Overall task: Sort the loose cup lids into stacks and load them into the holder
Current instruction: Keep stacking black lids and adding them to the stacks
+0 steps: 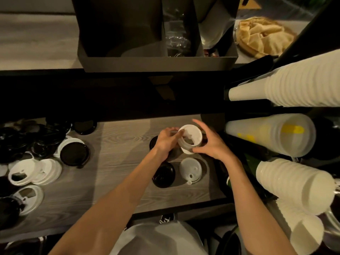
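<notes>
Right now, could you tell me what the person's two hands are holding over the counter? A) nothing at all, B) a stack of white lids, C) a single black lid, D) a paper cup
B: the left hand and the right hand both grip a stack of white lids, while the black lid and the lone translucent lid lie untouched on the counter.

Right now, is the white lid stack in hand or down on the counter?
In hand. The left hand and right hand grip the white lid stack from both sides, tilted, above the counter.
</notes>
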Motion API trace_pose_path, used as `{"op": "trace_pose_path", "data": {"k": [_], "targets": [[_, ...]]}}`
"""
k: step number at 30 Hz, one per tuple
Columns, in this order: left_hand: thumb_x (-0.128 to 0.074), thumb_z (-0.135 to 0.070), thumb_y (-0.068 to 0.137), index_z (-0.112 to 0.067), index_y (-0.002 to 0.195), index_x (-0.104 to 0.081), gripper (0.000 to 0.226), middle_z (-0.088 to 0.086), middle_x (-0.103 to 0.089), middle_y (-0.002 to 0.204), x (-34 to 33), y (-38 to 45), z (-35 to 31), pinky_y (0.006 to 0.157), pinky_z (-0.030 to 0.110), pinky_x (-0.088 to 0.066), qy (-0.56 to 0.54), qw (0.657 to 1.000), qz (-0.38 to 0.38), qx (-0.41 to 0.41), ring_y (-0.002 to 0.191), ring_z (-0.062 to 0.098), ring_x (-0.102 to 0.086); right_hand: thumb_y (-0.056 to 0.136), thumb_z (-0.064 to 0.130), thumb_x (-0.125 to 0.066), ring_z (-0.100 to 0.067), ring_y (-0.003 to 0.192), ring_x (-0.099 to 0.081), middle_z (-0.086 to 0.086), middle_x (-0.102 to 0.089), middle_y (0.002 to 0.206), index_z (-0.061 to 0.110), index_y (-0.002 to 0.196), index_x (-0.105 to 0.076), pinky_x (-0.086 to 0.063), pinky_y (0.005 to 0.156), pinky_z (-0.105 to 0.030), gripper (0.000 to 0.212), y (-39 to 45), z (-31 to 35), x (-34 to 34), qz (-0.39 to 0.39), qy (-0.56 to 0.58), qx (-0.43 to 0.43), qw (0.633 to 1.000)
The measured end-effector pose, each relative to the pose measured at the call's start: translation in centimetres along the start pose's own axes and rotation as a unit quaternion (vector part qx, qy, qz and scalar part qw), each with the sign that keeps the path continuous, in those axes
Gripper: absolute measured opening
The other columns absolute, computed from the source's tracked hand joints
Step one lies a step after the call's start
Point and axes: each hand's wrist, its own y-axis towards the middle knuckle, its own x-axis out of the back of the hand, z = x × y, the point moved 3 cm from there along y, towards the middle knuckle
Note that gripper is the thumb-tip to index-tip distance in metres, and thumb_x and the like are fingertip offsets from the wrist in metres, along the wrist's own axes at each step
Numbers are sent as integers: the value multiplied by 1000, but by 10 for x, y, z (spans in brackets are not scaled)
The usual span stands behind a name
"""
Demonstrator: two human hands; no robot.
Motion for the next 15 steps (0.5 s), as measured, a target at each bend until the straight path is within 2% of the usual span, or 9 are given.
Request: {"op": "trace_pose_path", "data": {"k": [2, 3, 4, 5, 7, 9, 12, 15], "targets": [[-70, -19, 96, -2, 122, -62, 33, 15, -72, 107, -4, 0, -4, 72, 35, -63, -60, 998, 10, 17, 88, 20, -73, 67, 47, -94, -17, 138, -45, 8, -45, 148, 50, 148, -39, -48, 109, -42, 98, 1, -10, -3, -53, 109, -84, 989], [-68, -15, 97, 0, 122, -59, 30, 15, -71, 104, -7, 0, -2, 65, 31, -62, -76, 997, 13, 31, 84, 19, -73, 69, 53, -90, -20, 134, -51, 3, -51, 146, 44, 145, -45, -52, 106, -44, 89, 3, -17, -6, -87, 153, -119, 977], [-66, -12, 98, 0, 120, -57, 27, 14, -69, 104, -11, -1, -2, 62, 30, -62, -80, 996, 16, 44, 83, 20, -72, 76, 50, -86, -23, 130, -56, -4, -56, 142, 36, 143, -49, -54, 103, -44, 77, 4, -21, -8, -115, 178, -144, 967], [-66, -11, 98, -2, 116, -56, 23, 13, -67, 103, -13, -2, -1, 64, 33, -63, -69, 996, 14, 57, 85, 23, -71, 85, 42, -82, -24, 125, -59, -8, -59, 139, 27, 142, -52, -54, 101, -40, 67, 4, -22, -10, -135, 184, -158, 961], [-67, -15, 98, -6, 103, -59, 13, 11, -67, 98, -17, 4, 4, 79, 44, -63, 0, 998, 1, 60, 90, 28, -70, 95, 32, -74, -26, 121, -62, -12, -64, 133, 12, 140, -56, -49, 94, -30, 53, 4, -22, -12, -166, 157, -167, 959], [-69, -26, 97, -6, 99, -69, 19, 13, -74, 90, -19, 10, 8, 87, 49, -61, 73, 996, -14, 46, 88, 29, -74, 98, 30, -70, -27, 119, -63, -13, -68, 128, 5, 134, -60, -46, 88, -27, 45, 5, -22, -14, -183, 133, -164, 960], [-67, -31, 97, -5, 111, -75, 31, 13, -77, 101, -19, 14, 8, 93, 34, -56, 174, 983, -49, 4, 97, 25, -73, 98, 33, -70, -27, 114, -66, -13, -70, 124, 6, 132, -63, -48, 84, -28, 44, 10, -22, -21, -186, 108, -161, 963], [-63, -24, 99, -2, 112, -75, 28, 15, -77, 108, -23, 14, 8, 83, 22, -44, 235, 969, -63, -30, 106, 27, -69, 99, 39, -66, -31, 116, -65, -15, -69, 124, 10, 134, -63, -53, 88, -35, 46, 15, -27, -27, -198, 68, -168, 963]]}}
